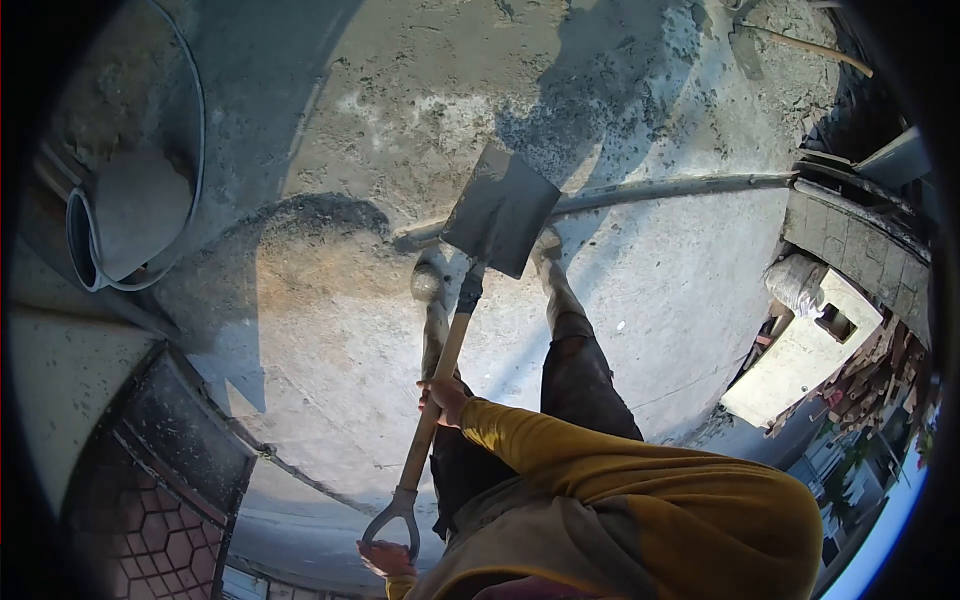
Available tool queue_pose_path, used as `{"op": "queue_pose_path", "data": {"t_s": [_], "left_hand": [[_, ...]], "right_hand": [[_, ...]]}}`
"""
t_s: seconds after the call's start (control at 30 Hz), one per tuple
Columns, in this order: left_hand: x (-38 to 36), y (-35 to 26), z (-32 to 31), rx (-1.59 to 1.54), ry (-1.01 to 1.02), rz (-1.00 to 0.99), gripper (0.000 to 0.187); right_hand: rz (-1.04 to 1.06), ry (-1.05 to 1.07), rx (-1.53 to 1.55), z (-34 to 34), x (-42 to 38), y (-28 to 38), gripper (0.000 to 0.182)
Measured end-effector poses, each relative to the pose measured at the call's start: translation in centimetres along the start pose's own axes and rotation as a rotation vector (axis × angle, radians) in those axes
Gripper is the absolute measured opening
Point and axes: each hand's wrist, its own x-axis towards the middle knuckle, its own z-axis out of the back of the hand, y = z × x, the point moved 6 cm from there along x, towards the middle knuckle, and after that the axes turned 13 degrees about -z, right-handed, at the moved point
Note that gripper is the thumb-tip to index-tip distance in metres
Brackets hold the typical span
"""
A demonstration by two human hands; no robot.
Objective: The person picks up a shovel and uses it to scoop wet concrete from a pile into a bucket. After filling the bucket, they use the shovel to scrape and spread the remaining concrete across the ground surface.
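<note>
A square-bladed shovel [500, 212] slants across the view, its grey blade raised in front of my feet, with no visible load on it. My right hand [446, 400] wraps around the middle of its wooden shaft, with the yellow sleeve reaching in from the right. At the near end, my left hand [388, 560] is closed on the grey D-shaped handle. Dirt-coated feet [427, 284] stand on the pale floor under and beside the blade. Behind the blade, a long strip [690, 188] crosses the ground, bordering rough, damp-looking grey material [420, 130].
On the left, a pale hose [200, 100] curves by a rounded container [85, 240]. To the right lie a white slab [800, 350] with a rectangular hole and a pile of wood scraps [885, 375]. A thin stick [815, 48] rests at the upper right. Reddish patterned tiles [165, 530] lie lower left.
</note>
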Motion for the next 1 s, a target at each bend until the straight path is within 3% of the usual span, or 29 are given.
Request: {"op": "queue_pose_path", "data": {"t_s": [0.1, 0.2, 0.27, 0.3, 0.37, 0.43, 0.5, 0.53, 0.57, 0.6, 0.77, 0.8, 0.9, 0.97, 1.0], "left_hand": [[-7.1, 3.6, -3.4, -0.067, -0.368, 0.055, 0.047], [-10.1, 6.9, -11.3, -0.183, -0.431, 0.135, 0.051], [-10.2, 9.6, -18.8, -0.436, -0.266, 0.212, 0.051], [-10.9, 9.7, -24.0, -0.196, -0.236, 0.191, 0.048], [-11.3, 10.8, -35.3, -0.280, -0.021, 0.217, 0.048], [-13.9, 7.6, -49.9, -0.517, 0.325, 0.230, 0.050], [-18.2, 3.0, -58.1, -0.670, 0.598, 0.220, 0.053], [-20.4, 2.8, -58.0, -0.620, 0.611, 0.231, 0.053], [-21.6, 4.2, -56.1, -0.643, 0.633, 0.290, 0.055], [-21.8, 6.1, -52.2, -0.588, 0.563, 0.272, 0.056], [-23.8, 8.8, -30.9, -0.323, -0.003, 0.337, 0.070], [-25.0, 9.9, -28.6, -0.411, -0.007, 0.350, 0.070], [-28.8, 14.1, -24.9, -0.618, 0.006, 0.352, 0.065], [-31.1, 16.7, -24.6, -0.345, -0.253, 0.363, 0.059], [-31.4, 19.0, -26.0, -0.470, -0.235, 0.410, 0.063]], "right_hand": [[-0.063, -0.002, -0.128, 3.7, 0.7, 1.5, 0.011], [0.002, 0.040, -0.328, 7.7, 2.5, 7.3, 0.009], [0.102, -0.183, -0.163, 8.6, -3.3, 15.1, 0.009], [0.203, -0.184, -0.188, 9.1, -4.5, 20.5, 0.010], [0.383, -0.173, -0.242, 8.7, -9.9, 32.6, 0.010], [0.494, -0.121, -0.311, 7.5, -16.3, 44.2, 0.009], [0.568, -0.083, -0.432, 6.1, -23.8, 49.8, 0.008], [0.610, -0.083, -0.531, 5.9, -27.1, 51.1, 0.008], [0.710, 0.311, -0.396, 9.5, -23.0, 51.0, 0.008], [0.619, -0.100, -0.429, 8.5, -28.6, 44.1, 0.008], [0.295, -0.113, -0.263, 15.7, -17.4, 23.7, 0.009], [0.221, -0.134, -0.247, 17.2, -16.1, 20.0, 0.009], [0.146, -0.126, -0.269, 21.9, -13.8, 15.3, 0.009], [0.167, -0.126, -0.303, 24.4, -13.6, 16.2, 0.008], [0.198, -0.130, -0.357, 25.1, -13.8, 19.3, 0.008]]}}
